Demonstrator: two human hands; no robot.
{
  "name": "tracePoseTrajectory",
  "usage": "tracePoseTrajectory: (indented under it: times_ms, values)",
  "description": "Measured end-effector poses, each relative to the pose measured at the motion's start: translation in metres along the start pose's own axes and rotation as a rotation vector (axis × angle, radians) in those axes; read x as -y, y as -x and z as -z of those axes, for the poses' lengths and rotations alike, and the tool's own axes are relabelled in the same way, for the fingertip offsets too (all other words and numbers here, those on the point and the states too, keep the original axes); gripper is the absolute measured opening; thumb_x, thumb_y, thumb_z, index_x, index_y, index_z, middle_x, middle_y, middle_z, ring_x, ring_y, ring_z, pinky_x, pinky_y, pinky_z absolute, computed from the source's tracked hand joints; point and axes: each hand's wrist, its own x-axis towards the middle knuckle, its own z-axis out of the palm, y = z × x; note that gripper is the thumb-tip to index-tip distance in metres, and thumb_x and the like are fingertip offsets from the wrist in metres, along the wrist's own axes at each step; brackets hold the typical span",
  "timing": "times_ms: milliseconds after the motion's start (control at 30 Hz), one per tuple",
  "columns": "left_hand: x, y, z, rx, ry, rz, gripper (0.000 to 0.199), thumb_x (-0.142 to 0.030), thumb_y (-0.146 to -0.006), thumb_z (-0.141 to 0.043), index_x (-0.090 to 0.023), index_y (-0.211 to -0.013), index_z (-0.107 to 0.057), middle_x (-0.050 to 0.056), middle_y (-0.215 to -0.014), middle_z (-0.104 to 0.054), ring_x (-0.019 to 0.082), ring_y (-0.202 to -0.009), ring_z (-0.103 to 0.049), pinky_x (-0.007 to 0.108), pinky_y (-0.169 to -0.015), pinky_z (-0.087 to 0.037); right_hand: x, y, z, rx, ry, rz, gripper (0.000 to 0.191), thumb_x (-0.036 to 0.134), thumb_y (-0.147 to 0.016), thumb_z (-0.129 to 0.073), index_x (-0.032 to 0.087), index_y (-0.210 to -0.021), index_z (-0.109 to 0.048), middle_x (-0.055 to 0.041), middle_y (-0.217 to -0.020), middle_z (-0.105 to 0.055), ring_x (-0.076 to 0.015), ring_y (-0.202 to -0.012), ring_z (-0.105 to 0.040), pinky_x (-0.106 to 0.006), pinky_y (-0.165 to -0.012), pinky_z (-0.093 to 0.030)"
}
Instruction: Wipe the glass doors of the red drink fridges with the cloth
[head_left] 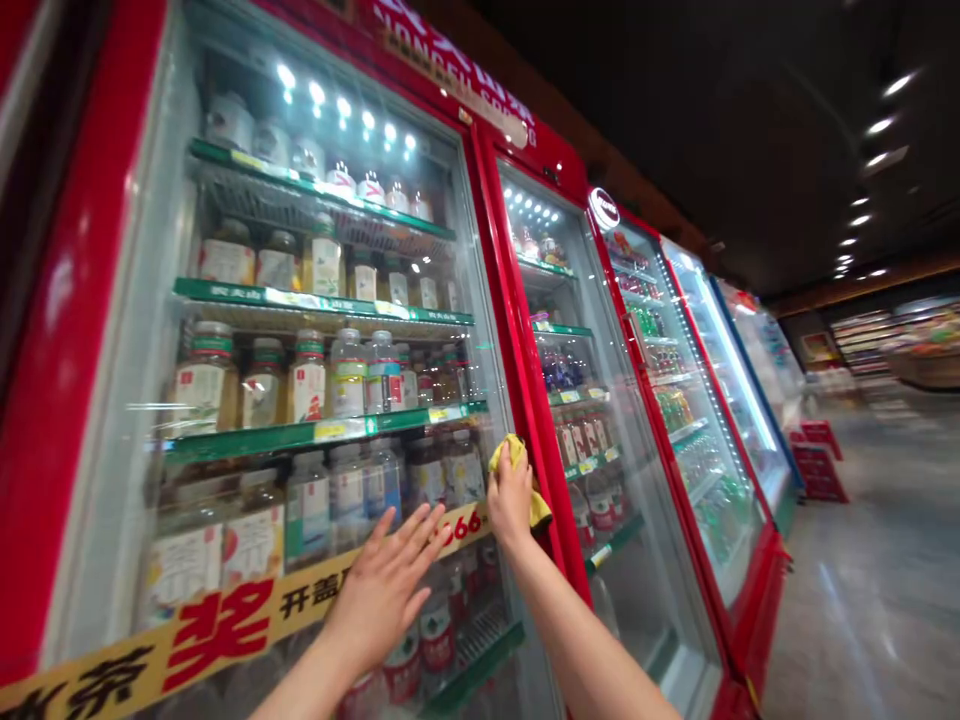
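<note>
My right hand (512,497) presses a yellow cleaning cloth (538,508) with a dark edge against the right side of a fridge's glass door (480,350), close to its red frame. My left hand (394,580) is open, fingers spread, over the yellow printed strip (315,597) that crosses the door. Whether its palm touches the glass I cannot tell. Behind the glass, several bottles (309,378) stand in rows on shelves with green front edges (300,436). My left hand and forearm hide part of the strip and the lower bottles.
A second red-framed fridge (615,450) adjoins on the right, and more lit fridges (697,400) continue beyond it. Red boxes or boards (819,465) stand on the grey floor (862,580) farther along. Ceiling lights (879,126) run overhead.
</note>
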Motion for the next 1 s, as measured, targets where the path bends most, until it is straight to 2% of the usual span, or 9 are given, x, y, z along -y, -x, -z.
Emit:
tracePoseTrajectory:
  times_ms: [67, 233, 433, 500, 600, 700, 767, 867, 1000]
  values:
    - [0.0, 0.001, 0.0, 0.003, -0.009, 0.007, 0.066, -0.061, -0.09, -0.058, -0.034, -0.15, -0.048, -0.001, -0.162, -0.04, 0.019, -0.159, -0.011, 0.048, -0.129, 0.005, 0.003, -0.001, 0.002, 0.029, 0.006, 0.052, 0.064, 0.022, -0.097, -0.039, 0.025, -0.16, -0.032, -0.0169, -0.166, -0.031, -0.0355, -0.152, -0.029, -0.059, -0.115, -0.034]
    - [-0.008, 0.004, -0.006, 0.031, -0.016, 0.044, 0.077, -0.064, -0.087, -0.06, -0.028, -0.153, -0.045, 0.002, -0.165, -0.036, 0.022, -0.159, -0.013, 0.045, -0.129, 0.004, -0.038, 0.053, 0.013, 0.102, 0.048, 0.126, 0.067, 0.015, -0.095, -0.041, 0.033, -0.159, -0.035, -0.0102, -0.168, -0.029, -0.0302, -0.154, -0.029, -0.051, -0.117, -0.037]
    - [-0.003, 0.009, -0.005, 0.004, -0.037, -0.012, 0.086, -0.069, -0.083, -0.061, -0.028, -0.156, -0.039, 0.002, -0.166, -0.034, 0.022, -0.16, -0.007, 0.044, -0.13, 0.002, 0.001, 0.007, 0.012, 0.095, 0.054, -0.06, 0.059, 0.024, -0.1, -0.038, 0.024, -0.159, -0.037, -0.0191, -0.165, -0.031, -0.0362, -0.149, -0.037, -0.057, -0.112, -0.04]
    - [-0.003, 0.012, -0.003, 0.001, -0.046, -0.01, 0.084, -0.068, -0.084, -0.06, -0.03, -0.156, -0.039, 0.001, -0.165, -0.036, 0.021, -0.159, -0.009, 0.043, -0.13, 0.001, 0.003, 0.013, 0.011, 0.106, 0.055, 0.056, 0.057, 0.026, -0.1, -0.042, 0.029, -0.156, -0.041, -0.0147, -0.168, -0.029, -0.0357, -0.152, -0.031, -0.058, -0.114, -0.038]
    - [-0.002, 0.021, 0.005, 0.033, -0.045, 0.035, 0.081, -0.064, -0.086, -0.06, -0.031, -0.157, -0.036, 0.001, -0.165, -0.036, 0.021, -0.158, -0.015, 0.044, -0.13, 0.0, -0.027, 0.048, 0.02, 0.186, 0.041, 0.274, 0.055, 0.019, -0.098, -0.044, 0.036, -0.151, -0.049, -0.0069, -0.168, -0.03, -0.0299, -0.155, -0.027, -0.053, -0.118, -0.036]
    - [0.004, 0.033, 0.019, 0.08, -0.031, 0.098, 0.084, -0.06, -0.087, -0.061, -0.03, -0.159, -0.031, 0.003, -0.166, -0.032, 0.023, -0.158, -0.018, 0.045, -0.13, -0.002, -0.051, 0.06, 0.036, 0.247, 0.051, 0.315, 0.052, 0.018, -0.099, -0.044, 0.035, -0.146, -0.055, -0.0055, -0.164, -0.04, -0.0256, -0.152, -0.035, -0.045, -0.119, -0.038]
    - [0.011, 0.042, 0.031, 0.107, -0.027, 0.128, 0.084, -0.059, -0.088, -0.061, -0.029, -0.16, -0.028, 0.004, -0.167, -0.031, 0.024, -0.157, -0.02, 0.044, -0.13, -0.004, -0.042, 0.046, 0.039, 0.237, 0.089, 0.231, 0.054, 0.016, -0.099, -0.042, 0.032, -0.15, -0.051, -0.0076, -0.163, -0.041, -0.0263, -0.15, -0.039, -0.045, -0.118, -0.039]
    - [0.024, 0.055, 0.045, 0.127, -0.035, 0.158, 0.082, -0.058, -0.089, -0.059, -0.028, -0.16, -0.029, 0.005, -0.168, -0.03, 0.025, -0.157, -0.021, 0.042, -0.129, -0.006, 0.002, 0.027, 0.026, 0.191, 0.147, 0.091, 0.062, 0.02, -0.101, -0.04, 0.025, -0.161, -0.029, -0.0165, -0.165, -0.033, -0.0347, -0.151, -0.035, -0.054, -0.112, -0.042]
    - [0.032, 0.072, 0.058, 0.129, -0.061, 0.159, 0.079, -0.058, -0.09, -0.057, -0.028, -0.159, -0.033, 0.004, -0.167, -0.031, 0.024, -0.157, -0.02, 0.041, -0.129, -0.006, 0.034, 0.057, 0.015, 0.215, 0.163, 0.291, 0.069, 0.018, -0.098, -0.045, 0.024, -0.163, -0.024, -0.0135, -0.168, -0.028, -0.0373, -0.154, -0.026, -0.057, -0.115, -0.037]
